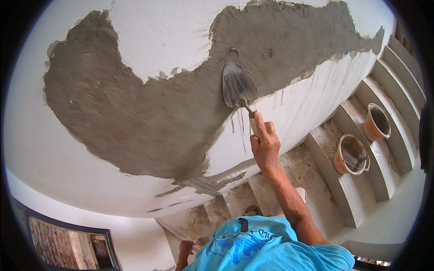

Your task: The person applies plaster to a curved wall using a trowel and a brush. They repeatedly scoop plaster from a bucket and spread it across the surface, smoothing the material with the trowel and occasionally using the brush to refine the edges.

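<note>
My right hand (pixel 264 147) grips the handle of a metal trowel (pixel 239 85), whose flat blade rests on a broad band of wet grey mortar (pixel 153 117) on the white wall (pixel 149 36). The mortar has ragged edges, with drips running down below the blade. My left hand (pixel 185 247) is low at the bottom of the view beside my blue shirt, its fingers curled; anything it holds is too small or hidden to make out.
Curved, stained stairs (pixel 325 158) run along the wall foot on the right, bearing two orange buckets (pixel 375 126) with grey residue; the lower one (pixel 341 153) holds something grey. A pale shoe (pixel 302 194) shows beside my arm. A dark-framed opening (pixel 108 248) is at lower left.
</note>
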A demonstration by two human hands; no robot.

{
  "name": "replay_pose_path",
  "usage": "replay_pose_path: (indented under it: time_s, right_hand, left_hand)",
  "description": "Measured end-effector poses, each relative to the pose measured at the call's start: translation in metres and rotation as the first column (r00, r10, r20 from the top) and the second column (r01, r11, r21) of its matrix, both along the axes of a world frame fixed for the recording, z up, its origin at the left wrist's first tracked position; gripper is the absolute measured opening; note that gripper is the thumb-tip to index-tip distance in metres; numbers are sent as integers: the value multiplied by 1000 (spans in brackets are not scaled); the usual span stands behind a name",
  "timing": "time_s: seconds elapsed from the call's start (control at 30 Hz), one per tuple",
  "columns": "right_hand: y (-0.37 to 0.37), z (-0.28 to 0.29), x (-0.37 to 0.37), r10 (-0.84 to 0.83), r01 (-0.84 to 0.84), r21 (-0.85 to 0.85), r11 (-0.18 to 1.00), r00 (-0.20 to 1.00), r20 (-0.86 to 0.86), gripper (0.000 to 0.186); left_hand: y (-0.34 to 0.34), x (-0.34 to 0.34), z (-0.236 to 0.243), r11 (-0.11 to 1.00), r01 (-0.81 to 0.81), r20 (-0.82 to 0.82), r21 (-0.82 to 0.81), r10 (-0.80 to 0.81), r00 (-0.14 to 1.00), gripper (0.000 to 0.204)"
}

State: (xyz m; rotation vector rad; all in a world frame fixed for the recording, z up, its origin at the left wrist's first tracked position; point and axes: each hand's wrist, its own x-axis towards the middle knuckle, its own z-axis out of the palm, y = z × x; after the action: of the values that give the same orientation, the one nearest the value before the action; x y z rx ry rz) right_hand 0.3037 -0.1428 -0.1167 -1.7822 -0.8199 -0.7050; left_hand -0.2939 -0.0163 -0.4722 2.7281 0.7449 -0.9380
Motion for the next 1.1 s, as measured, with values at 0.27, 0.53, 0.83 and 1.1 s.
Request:
replay_pose_path:
  time_s: [0.27, 0.53, 0.83, 1.1]
  right_hand:
    - [-36, 2, 2, 105, -102, 68, 992, 994, -34, 80]
    - [-14, 26, 34, -61, 63, -19, 998, 993, 99, 79]
    - [-51, -22, 22, -10, 14, 43, 999, 995, -98, 83]
    - [-27, 8, 58, 1, 10, 157, 988, 998, -69, 78]
  left_hand:
    - [-9, 81, 102, 538, -681, 213, -497, 836, 505, 26]
    - [-13, 92, 97, 547, -681, 261, -486, 835, 484, 32]
    - [2, 27, 25, 915, -309, 346, -259, 386, 855, 24]
    - [-4, 63, 67, 627, -629, 251, -461, 771, 585, 22]
